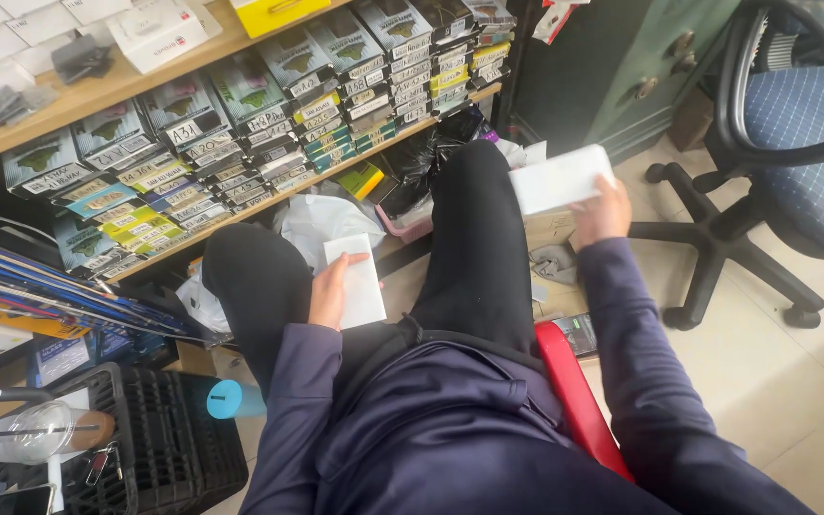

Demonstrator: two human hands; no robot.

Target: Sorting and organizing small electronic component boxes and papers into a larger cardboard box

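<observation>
Seated person in a dark purple jacket and black trousers, on a red seat. A black crate stands on the floor just left of the person's left leg, with a light blue cylinder between crate and leg.

Left hand rests on the left thigh. Its fingers are closed around the left edge of a small white box, thumb on top; the box lies flat between the two thighs.

Right hand is raised beyond the right knee, out to the right. Its fingers are closed on the right end of a larger white box, held tilted and clear of the floor.

An office chair with blue checked upholstery stands on the tiled floor, right of that hand.

Farther off, a wooden shelf carries rows of flat packets, stacked edge-on along its front edge. White plastic bags lie beneath the shelf.
</observation>
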